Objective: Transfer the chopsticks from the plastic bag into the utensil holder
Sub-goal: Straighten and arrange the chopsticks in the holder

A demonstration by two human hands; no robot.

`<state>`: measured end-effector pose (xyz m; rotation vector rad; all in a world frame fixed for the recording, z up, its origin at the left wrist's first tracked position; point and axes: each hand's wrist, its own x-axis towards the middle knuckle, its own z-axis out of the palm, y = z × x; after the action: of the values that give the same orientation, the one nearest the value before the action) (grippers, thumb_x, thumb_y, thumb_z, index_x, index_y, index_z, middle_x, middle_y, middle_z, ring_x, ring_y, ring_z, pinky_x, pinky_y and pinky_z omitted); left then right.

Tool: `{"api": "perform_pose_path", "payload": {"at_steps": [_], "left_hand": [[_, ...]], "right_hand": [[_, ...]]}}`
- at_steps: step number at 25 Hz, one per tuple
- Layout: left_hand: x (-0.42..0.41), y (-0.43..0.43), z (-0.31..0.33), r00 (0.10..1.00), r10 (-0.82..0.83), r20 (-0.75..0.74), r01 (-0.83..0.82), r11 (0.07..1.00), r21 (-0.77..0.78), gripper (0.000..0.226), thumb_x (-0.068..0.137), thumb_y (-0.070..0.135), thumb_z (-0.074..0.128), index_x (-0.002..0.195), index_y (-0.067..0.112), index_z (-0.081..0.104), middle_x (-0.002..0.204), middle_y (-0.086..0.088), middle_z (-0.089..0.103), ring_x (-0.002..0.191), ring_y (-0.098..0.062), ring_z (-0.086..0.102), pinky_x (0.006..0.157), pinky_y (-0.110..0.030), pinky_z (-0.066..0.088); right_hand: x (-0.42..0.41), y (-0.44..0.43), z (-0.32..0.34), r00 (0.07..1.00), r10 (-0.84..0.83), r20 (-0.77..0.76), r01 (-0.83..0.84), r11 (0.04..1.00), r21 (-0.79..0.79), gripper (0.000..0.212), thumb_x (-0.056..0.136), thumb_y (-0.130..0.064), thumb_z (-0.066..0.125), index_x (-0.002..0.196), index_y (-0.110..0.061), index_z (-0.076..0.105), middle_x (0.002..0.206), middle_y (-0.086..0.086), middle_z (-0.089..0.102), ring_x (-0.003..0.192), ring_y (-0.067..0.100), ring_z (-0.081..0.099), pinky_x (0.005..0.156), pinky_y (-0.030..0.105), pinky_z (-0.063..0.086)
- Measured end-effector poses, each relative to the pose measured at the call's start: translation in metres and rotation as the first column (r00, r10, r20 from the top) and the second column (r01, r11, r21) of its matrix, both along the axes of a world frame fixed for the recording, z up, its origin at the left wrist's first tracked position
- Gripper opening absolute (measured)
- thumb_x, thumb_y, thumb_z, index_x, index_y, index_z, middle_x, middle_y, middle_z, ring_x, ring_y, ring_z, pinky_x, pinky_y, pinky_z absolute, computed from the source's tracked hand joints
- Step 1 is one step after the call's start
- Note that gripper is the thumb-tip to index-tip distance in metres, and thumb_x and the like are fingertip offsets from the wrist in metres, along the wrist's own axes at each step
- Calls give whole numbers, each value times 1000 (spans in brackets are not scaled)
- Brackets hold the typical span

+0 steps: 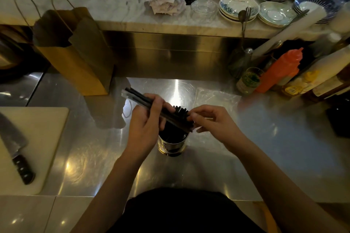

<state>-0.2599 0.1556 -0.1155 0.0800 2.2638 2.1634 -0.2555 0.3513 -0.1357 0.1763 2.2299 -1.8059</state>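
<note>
Left hand point(145, 119) wraps round the middle of the chopsticks point(137, 96), fingers curled over the top and thumb underneath, a full firm hold. The bundle's long axis runs diagonally: far end points up-left toward the paper bag point(75, 53), near end points down-right, lying across the mouth of the utensil holder point(171, 144). The bundle sits just above the holder, not in it. Right hand point(214, 122) pinches the down-right end with thumb and forefinger, a narrow grip, other fingers loosely curled (can't tell if it has plastic or bare stick).

The sticks are dark, slim and straight, packed tight. The plastic bag point(124, 94) is a clear thin sleeve, its pale edge showing at the up-left end. The holder is a shiny metal cylinder, ribbed, upright, with dark sticks already standing inside.

Both forearms are bare and come in from the bottom edge, converging over the holder, wrists bent slightly inward.

The counter point(265, 147) is brushed steel, glare-streaked. A crinkled clear plastic sheet point(216, 97) lies flat behind the holder. At left a pale cutting board point(37, 128) carries a knife point(16, 149) with a riveted dark handle. At right stands an orange squeeze bottle point(280, 71), leaning; stacked plates point(237, 7) sit on the marble ledge.
</note>
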Motion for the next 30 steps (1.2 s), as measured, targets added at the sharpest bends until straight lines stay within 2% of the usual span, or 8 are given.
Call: {"api": "perform_pose_path", "payload": {"at_steps": [2, 4, 7, 12, 15, 18, 25, 30], "left_hand": [[4, -8, -3, 998, -48, -51, 45, 996, -72, 24, 103, 20, 39, 88, 19, 58, 86, -10, 69, 51, -8, 48, 51, -19, 42], [6, -11, -15, 992, -109, -56, 95, 973, -208, 24, 103, 20, 41, 90, 17, 61, 87, -2, 68, 57, -4, 54, 58, -15, 42], [8, -8, -35, 980, -194, 46, 196, 901, -388, 20, 100, 22, 48, 94, 18, 66, 82, 10, 66, 70, 6, 60, 65, -7, 40], [7, -1, -44, 975, -220, -1, 187, 832, -521, 10, 90, 18, 65, 100, 19, 66, 76, 18, 60, 75, 10, 58, 66, -3, 40], [6, -5, -45, 980, -196, -40, 144, 829, -540, 22, 86, 22, 70, 107, 20, 66, 91, 11, 66, 77, 1, 59, 68, -7, 44], [8, -6, -46, 984, -164, -75, 99, 838, -536, 19, 85, 21, 71, 104, 19, 67, 93, 8, 67, 72, -3, 57, 65, -6, 41], [8, -11, -44, 994, -7, -106, -38, 910, -414, 13, 88, 15, 68, 100, 20, 64, 98, 11, 67, 69, -11, 61, 62, -8, 44], [2, -13, -44, 997, -16, -80, -17, 917, -397, 15, 89, 16, 66, 102, 23, 63, 97, 13, 67, 70, -9, 62, 62, -10, 46]], "right_hand": [[-7, 9, -1, 997, -38, -69, 48, 986, 161, 9, 90, -21, 66, 96, -17, 72, 85, 3, 75, 74, 18, 73, 70, 36, 59], [-19, 11, -5, 989, -41, -145, 83, 951, 299, 9, 89, -24, 67, 96, -20, 71, 85, -2, 73, 71, 11, 70, 68, 26, 57], [-39, 1, -13, 979, 109, -173, -13, 878, 479, 18, 87, -29, 68, 104, -23, 69, 92, -6, 70, 75, 3, 65, 67, 12, 48], [-65, -25, -20, 928, 368, -57, -243, 714, 656, 33, 87, -35, 68, 116, -19, 67, 104, -1, 70, 86, 13, 67, 81, 30, 56], [-74, -35, -23, 894, 445, -40, -277, 621, 733, 21, 85, -31, 67, 102, -19, 72, 96, 0, 73, 83, 15, 68, 77, 34, 57], [-79, -38, -24, 883, 467, -55, -256, 575, 777, 11, 85, -25, 67, 91, -18, 74, 87, 1, 72, 78, 18, 67, 75, 36, 58], [-75, -28, -14, 888, 444, -122, -200, 610, 767, 11, 88, -16, 65, 97, -15, 72, 95, 4, 73, 85, 19, 67, 79, 30, 54], [-78, -17, 8, 858, 462, -224, -113, 596, 795, 16, 92, -21, 62, 103, -16, 71, 99, 3, 74, 87, 18, 68, 83, 38, 56]]}}
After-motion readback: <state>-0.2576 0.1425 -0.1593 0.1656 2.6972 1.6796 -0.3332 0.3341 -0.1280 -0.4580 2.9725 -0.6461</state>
